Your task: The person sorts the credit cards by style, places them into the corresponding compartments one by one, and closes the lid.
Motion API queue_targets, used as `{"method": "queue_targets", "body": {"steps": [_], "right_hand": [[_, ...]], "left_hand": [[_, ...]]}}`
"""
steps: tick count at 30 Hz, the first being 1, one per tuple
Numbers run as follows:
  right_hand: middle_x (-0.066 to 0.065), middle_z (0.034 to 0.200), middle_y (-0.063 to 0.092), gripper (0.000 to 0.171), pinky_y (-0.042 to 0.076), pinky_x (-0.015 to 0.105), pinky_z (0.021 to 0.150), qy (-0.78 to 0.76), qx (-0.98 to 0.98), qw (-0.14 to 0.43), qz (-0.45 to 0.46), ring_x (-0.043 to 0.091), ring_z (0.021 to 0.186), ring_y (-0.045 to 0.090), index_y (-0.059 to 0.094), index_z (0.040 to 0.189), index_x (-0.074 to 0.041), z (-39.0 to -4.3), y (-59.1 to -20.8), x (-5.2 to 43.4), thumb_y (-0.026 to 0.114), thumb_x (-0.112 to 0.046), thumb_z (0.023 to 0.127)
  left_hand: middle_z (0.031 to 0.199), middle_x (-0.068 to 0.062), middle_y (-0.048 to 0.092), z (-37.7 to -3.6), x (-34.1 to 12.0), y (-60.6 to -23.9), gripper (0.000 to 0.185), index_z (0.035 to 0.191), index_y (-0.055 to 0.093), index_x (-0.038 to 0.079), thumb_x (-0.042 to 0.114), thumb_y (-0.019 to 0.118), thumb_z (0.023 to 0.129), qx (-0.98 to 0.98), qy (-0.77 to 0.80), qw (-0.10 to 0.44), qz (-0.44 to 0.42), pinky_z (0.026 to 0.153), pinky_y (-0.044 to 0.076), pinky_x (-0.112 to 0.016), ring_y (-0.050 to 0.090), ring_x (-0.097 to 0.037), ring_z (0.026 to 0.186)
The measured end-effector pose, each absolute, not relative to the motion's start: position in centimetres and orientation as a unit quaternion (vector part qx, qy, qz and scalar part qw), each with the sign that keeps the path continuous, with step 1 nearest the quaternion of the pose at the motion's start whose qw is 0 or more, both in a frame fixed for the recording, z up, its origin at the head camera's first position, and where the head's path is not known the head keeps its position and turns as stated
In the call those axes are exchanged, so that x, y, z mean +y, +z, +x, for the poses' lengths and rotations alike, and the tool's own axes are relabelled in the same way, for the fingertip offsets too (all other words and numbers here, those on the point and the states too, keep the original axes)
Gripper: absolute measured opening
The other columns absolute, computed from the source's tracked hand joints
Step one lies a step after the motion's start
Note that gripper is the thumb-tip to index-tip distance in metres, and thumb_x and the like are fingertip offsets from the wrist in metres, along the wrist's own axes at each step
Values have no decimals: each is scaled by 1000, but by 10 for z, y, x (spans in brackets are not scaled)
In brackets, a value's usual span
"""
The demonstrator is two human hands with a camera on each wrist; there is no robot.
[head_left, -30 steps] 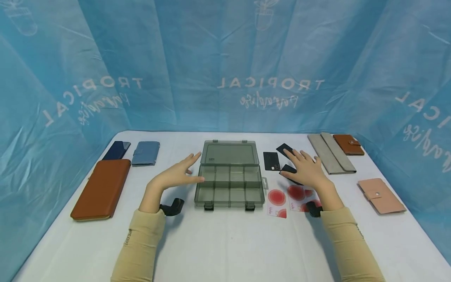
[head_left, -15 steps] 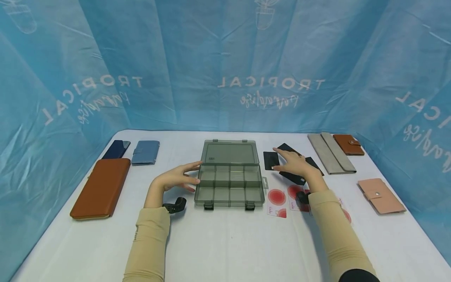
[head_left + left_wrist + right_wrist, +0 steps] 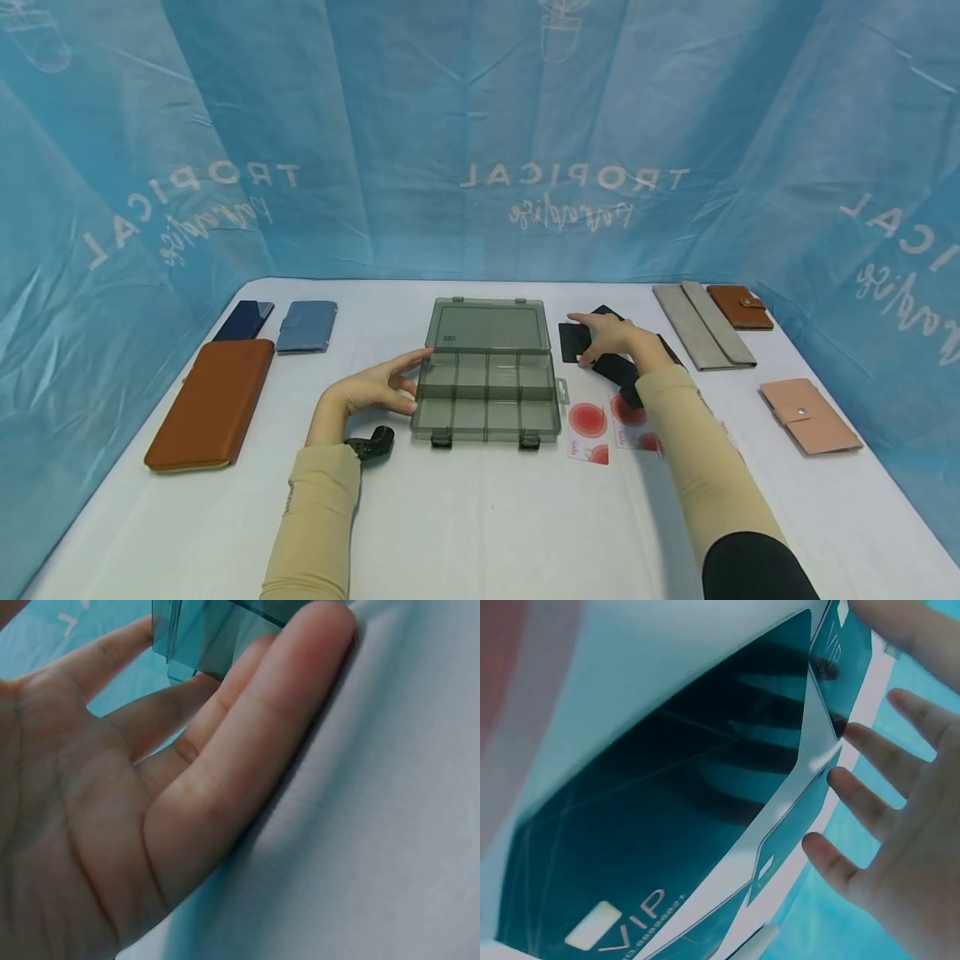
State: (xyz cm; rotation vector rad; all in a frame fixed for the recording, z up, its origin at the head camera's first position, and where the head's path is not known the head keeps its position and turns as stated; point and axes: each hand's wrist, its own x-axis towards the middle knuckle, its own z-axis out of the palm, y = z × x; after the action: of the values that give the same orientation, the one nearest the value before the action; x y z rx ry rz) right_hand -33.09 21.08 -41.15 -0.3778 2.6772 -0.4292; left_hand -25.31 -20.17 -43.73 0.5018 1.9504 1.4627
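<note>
i see my left hand (image 3: 375, 387) flat and relaxed against the left wall of the open grey organiser box (image 3: 487, 392) at frame centre. my right hand (image 3: 611, 337), fingers spread, hovers over the black cards (image 3: 573, 342) right of it.

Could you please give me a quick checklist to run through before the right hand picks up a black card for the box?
1. Box lid open, compartments reachable: ok.
2. Left hand steadies the box's left side, fingers straight against it: ok.
3. Right hand over the black cards, fingers spread: ok.
4. Card actually pinched: not ok; the right wrist view shows fingers apart above the cards.
5. Black cards lie singly: not ok, they overlap.
6. Compartments empty: ok, nothing seen inside.
</note>
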Motion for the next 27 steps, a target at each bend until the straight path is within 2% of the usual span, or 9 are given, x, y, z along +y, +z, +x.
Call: {"method": "queue_targets", "body": {"steps": [2, 4, 12, 19, 22, 27], "right_hand": [[20, 147, 28, 93, 8, 70, 101, -134, 962, 198, -131, 43, 132, 22, 22, 149, -18, -332, -411, 209, 77, -24, 74], [20, 148, 26, 92, 10, 69, 100, -119, 965, 192, -130, 43, 133, 20, 23, 148, -18, -333, -411, 208, 77, -24, 74], [19, 147, 25, 91, 15, 68, 99, -75, 973, 175, -128, 42, 133, 19, 26, 148, -18, -331, -409, 204, 78, -27, 74], [23, 136, 31, 91, 23, 62, 96, -63, 982, 136, -113, 40, 121, 29, 35, 143, -12, -330, -410, 205, 81, -32, 68], [25, 132, 35, 79, 26, 63, 94, -99, 984, 109, -103, 42, 118, 33, 41, 137, -8, -330, -408, 209, 79, -31, 71], [25, 119, 49, 44, 40, 52, 88, -266, 958, 88, -66, 38, 103, 49, 49, 123, 3, -330, -405, 215, 65, -12, 85]], "left_hand": [[154, -7, 1, -253, -201, -437, 95, 150, 14, 26, 5, 73, 77, 746, 553, 318, 191, 73, 50, -35, 49, -22, 91], [154, -7, 2, -253, -200, -437, 95, 150, 15, 26, 6, 73, 77, 748, 551, 316, 192, 73, 50, -35, 49, -23, 92], [152, -7, 7, -252, -202, -438, 93, 149, 18, 28, 6, 74, 77, 751, 550, 313, 189, 73, 51, -36, 50, -23, 90], [151, -7, 9, -252, -202, -440, 94, 149, 18, 28, 5, 73, 77, 750, 551, 314, 188, 73, 51, -36, 50, -23, 89], [152, -8, 6, -252, -202, -439, 96, 149, 16, 28, 5, 73, 77, 751, 551, 314, 187, 74, 51, -36, 50, -23, 90], [154, -13, 0, -251, -202, -438, 104, 150, 5, 28, 5, 74, 76, 754, 551, 307, 183, 74, 52, -33, 49, -21, 92]]}}
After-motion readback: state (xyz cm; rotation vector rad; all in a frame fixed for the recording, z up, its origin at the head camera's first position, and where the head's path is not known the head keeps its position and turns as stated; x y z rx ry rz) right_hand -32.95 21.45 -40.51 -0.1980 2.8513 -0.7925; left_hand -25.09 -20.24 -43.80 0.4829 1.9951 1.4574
